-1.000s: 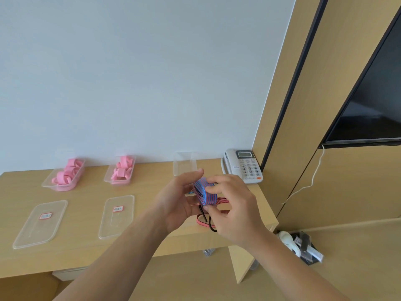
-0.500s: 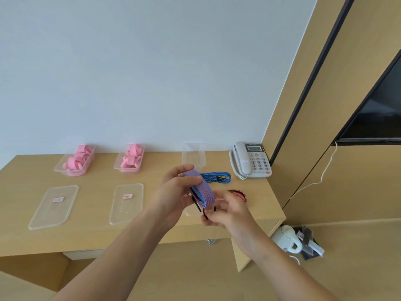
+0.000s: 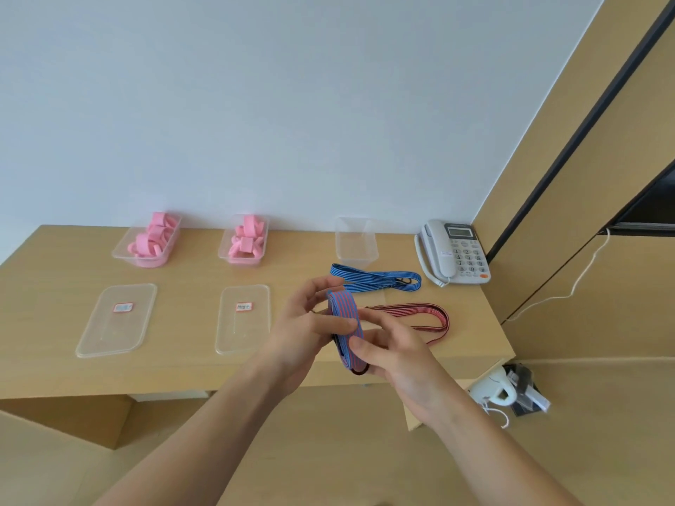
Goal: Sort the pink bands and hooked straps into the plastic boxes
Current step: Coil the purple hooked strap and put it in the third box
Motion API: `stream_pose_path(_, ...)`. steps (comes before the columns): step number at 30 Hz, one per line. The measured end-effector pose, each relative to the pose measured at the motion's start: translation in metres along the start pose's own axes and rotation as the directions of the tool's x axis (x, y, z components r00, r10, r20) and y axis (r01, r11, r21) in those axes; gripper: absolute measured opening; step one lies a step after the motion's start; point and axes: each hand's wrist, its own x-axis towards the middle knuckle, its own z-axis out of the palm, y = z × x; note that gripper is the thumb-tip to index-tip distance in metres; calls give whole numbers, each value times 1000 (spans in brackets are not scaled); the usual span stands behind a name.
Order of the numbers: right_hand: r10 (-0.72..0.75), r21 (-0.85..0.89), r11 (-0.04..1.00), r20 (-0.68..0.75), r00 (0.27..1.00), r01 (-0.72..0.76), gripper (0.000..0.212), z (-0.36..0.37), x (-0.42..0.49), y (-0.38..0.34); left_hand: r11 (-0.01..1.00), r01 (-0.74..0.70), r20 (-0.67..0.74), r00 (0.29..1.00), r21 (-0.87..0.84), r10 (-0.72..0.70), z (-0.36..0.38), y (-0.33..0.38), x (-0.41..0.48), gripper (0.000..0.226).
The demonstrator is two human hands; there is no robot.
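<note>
Fingers of left hand (image 3: 303,330) and right hand (image 3: 398,356) clamp folded strap (image 3: 345,315); blue strap (image 3: 376,281), telephone (image 3: 453,252) beyond.

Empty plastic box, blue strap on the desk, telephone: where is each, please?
empty plastic box (image 3: 356,252): head view, near wall.
blue strap (image 3: 359,275): head view, upper band.
telephone (image 3: 464,254): head view, keypad.

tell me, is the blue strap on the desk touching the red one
Apart. The head view shows a strip of bare desk between the blue strap and the red strap.
</note>
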Motion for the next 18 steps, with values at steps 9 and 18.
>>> stream_pose_path(9, 94, -31, 995, 60, 994, -92, 54, 2, 55, 0, 987, 111, 102, 990, -119, -99, -30, -8, 45, 77)
stream_pose_path(18, 114, -61, 992, 11, 993, -113, 42, -35, 181, -15, 981, 179, -43, 983, 70, -176, -30, -3, 167, 63)
